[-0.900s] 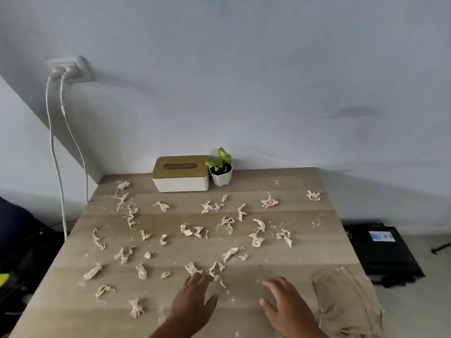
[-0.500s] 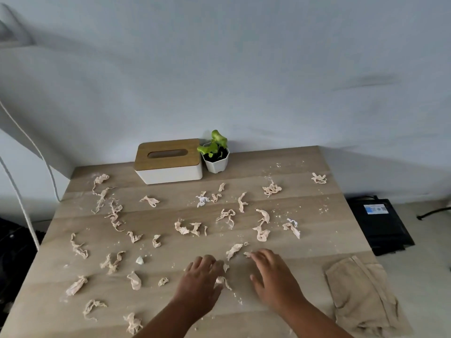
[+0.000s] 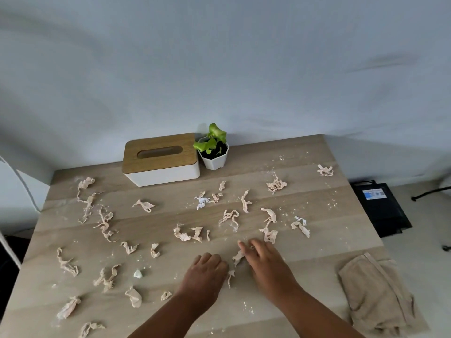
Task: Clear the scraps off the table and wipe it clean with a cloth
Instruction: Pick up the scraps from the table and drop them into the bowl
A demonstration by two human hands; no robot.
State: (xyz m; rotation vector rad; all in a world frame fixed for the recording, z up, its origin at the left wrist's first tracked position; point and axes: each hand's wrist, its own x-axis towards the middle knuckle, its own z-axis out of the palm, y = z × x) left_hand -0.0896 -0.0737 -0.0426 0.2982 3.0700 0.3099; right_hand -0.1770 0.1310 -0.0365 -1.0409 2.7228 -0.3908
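Observation:
Several crumpled pinkish-beige scraps [image 3: 105,222] and pale crumbs lie scattered over the light wooden table [image 3: 317,264]. My left hand [image 3: 205,272] is knuckles-up near the front middle, its fingers curled over a scrap [image 3: 230,274] that sticks out at its right side. Beside it my right hand [image 3: 266,262] lies with straight fingers on the tabletop, touching another scrap [image 3: 238,257]. A folded beige cloth [image 3: 375,293] rests on the table's front right corner, away from both hands.
A white tissue box with a wooden lid [image 3: 161,159] and a small potted plant [image 3: 213,152] stand at the back edge against the wall. A black box [image 3: 380,208] lies on the floor right of the table. A white cable hangs at the left.
Both hands have slid forward over the table. The left hand's fingers have curled in over a scrap; the right hand has reached a scrap further up. The view has tilted down and right.

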